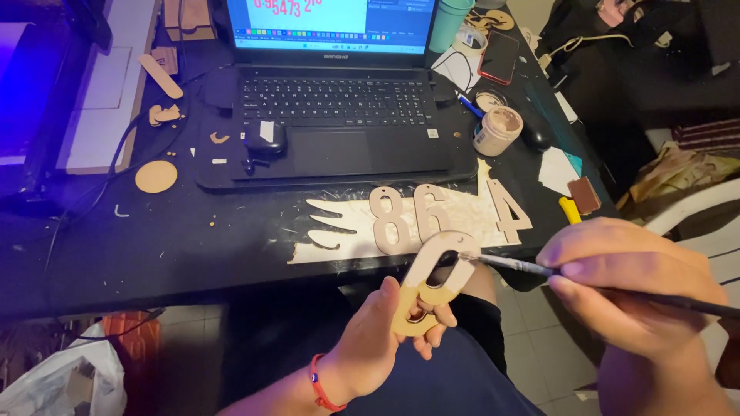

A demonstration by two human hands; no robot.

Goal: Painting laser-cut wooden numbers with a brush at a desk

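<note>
Black worktop [193,239], head view: laptop [335,100], wooden number cutouts [432,216], open paint jar [497,129]. My left hand [378,339] is closed around a wooden figure piece [433,281] below the worktop edge. My right hand [624,277] pinches a paintbrush [539,268], tip touching the piece.

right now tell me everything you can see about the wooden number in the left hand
The wooden number is a flat cutout of thin pale wood with two open loops, like an eight. Its lower part looks coated yellow; the upper part is bare. The left hand holds it by the lower loop, tilted up to the right, above the lap in front of the black table's edge. The brush tip, held by the right hand, touches its upper rim.
</note>
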